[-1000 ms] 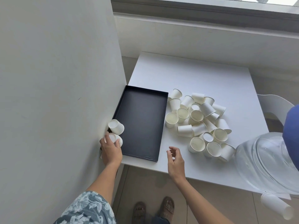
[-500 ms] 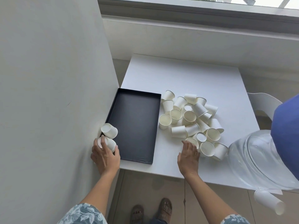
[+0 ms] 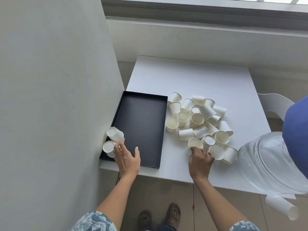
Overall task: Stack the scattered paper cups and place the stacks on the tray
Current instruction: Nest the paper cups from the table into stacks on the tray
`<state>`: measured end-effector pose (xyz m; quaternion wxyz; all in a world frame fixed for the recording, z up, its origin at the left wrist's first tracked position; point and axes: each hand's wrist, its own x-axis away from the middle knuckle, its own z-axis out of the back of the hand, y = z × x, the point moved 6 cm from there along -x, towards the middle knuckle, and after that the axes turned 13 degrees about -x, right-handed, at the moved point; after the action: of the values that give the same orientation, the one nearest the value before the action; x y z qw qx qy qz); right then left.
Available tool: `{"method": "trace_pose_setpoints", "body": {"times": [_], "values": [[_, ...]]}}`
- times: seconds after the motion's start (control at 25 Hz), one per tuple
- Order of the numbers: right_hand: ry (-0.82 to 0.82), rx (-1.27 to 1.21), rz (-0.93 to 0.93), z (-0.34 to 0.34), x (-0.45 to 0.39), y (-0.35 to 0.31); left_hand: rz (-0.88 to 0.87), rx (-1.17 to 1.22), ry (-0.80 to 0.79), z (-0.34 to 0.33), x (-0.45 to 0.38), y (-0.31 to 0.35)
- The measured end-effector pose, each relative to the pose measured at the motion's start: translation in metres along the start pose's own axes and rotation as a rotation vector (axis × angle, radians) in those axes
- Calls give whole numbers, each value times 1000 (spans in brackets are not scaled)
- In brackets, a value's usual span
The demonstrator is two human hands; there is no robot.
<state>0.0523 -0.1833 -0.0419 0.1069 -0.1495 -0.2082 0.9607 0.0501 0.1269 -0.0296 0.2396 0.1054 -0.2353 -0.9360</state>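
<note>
A black tray (image 3: 143, 120) lies on the left side of the white table (image 3: 183, 75), against the wall. Two white paper cups (image 3: 115, 134) lie on their sides in the tray's near left corner. My left hand (image 3: 127, 158) hovers over that corner with fingers spread, its fingertips at the cups. A heap of several loose paper cups (image 3: 198, 119) sits to the right of the tray. My right hand (image 3: 200, 160) is at the heap's near edge, thumb and fingers curled on the rim of an upright cup (image 3: 195, 143).
A grey wall (image 3: 55, 97) stands close on the left. A big clear water bottle (image 3: 266, 164) with a blue top lies at the table's right near corner. A white chair (image 3: 275, 102) is behind it. A sleeve of stacked cups (image 3: 281, 207) lies low right.
My right hand moved forward from the table's near edge to the heap and took hold of a cup. My left hand let go of the cups in the tray and opened.
</note>
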Motion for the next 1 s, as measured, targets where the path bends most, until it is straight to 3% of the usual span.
{"method": "trace_pose_setpoints", "body": {"times": [0.16, 0.28, 0.36, 0.44, 0.6, 0.72, 0.88, 1.0], "values": [[21, -388, -73, 3, 12, -24, 75, 211, -111, -13, 4, 16], [-106, -731, -87, -4, 23, -46, 236, 411, -522, -39, 16, 30], [-169, -826, -79, -6, 29, -58, 331, 527, -817, -54, 33, 41], [-231, -877, -71, -9, 35, -63, 433, 658, -939, -62, 46, 50], [-333, -900, -41, -11, 44, -58, 530, 856, -899, -68, 50, 55], [-318, -823, -34, -2, 37, -36, 517, 843, -848, -68, 46, 54], [-118, -454, -157, 17, 9, 26, 537, 854, -811, -65, 46, 49], [-102, -75, -313, 28, -6, 66, 545, 858, -804, -65, 50, 46]]}}
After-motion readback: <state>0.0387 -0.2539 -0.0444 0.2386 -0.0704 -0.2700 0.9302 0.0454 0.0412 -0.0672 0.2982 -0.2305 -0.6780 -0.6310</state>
